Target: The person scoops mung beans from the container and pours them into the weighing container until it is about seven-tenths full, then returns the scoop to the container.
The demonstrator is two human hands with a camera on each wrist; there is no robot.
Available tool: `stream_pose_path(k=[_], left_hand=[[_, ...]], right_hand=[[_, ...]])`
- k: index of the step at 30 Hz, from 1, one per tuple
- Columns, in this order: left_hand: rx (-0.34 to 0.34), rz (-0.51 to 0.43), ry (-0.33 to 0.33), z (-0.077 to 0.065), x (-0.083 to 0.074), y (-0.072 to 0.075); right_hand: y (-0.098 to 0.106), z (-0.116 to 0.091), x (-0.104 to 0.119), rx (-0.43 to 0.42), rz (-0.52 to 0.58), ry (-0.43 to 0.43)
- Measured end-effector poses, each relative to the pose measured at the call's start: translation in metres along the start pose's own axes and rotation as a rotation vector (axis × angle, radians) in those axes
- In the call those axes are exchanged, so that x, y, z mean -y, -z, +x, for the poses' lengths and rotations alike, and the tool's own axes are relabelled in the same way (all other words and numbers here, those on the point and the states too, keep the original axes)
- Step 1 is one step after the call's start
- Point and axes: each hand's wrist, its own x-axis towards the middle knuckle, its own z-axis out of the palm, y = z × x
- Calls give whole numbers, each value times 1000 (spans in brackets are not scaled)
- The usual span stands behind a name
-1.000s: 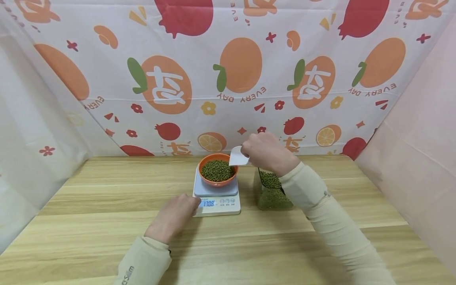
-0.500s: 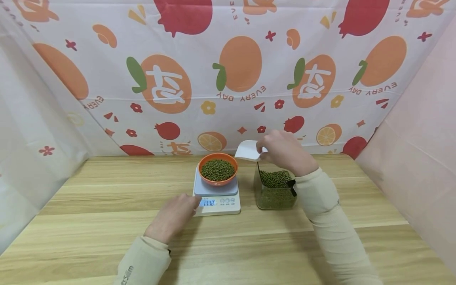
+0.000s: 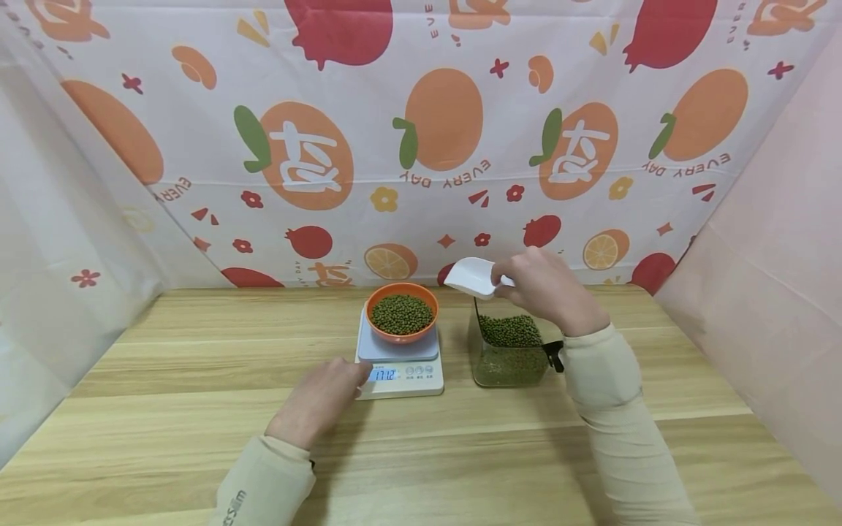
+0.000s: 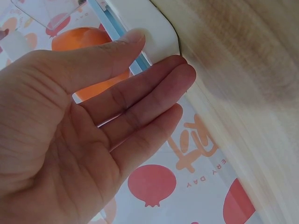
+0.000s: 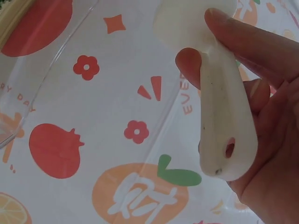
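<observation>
My right hand (image 3: 549,288) grips a white scoop (image 3: 468,279) by its handle, above the container at the right; no beans show in its bowl. In the right wrist view, thumb and fingers close around the handle (image 5: 219,116). An orange bowl (image 3: 403,339) of green mung beans (image 3: 401,314) sits on a white kitchen scale (image 3: 430,387), whose lit display (image 3: 383,375) reads about 171.2. My left hand (image 3: 319,402) rests at the scale's front left corner. In the left wrist view, its thumb lies over the corner and the nearly straight fingers are beside it.
To the right of the scale stands a clear container (image 3: 506,374) partly filled with mung beans, with a black handle (image 3: 555,356) facing right. Behind the wooden table (image 3: 164,409) hangs a fruit-print curtain (image 3: 388,219), with pale side curtains left and right.
My right hand has drawn the scoop up and right, from the bowl's rim to over the container. The display went from 170.8 through 177.8 to 171.2. The left hand stays put.
</observation>
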Motion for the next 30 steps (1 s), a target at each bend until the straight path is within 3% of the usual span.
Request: stream_pose_path(k=[9,30], left_hand=[[5,-7,-2,0,-1,0],[0,4,-1,-1,0,0]], right_hand=[[-5,-15,-10,-56,35,8],[-10,-35,-19,-41,69,-39]])
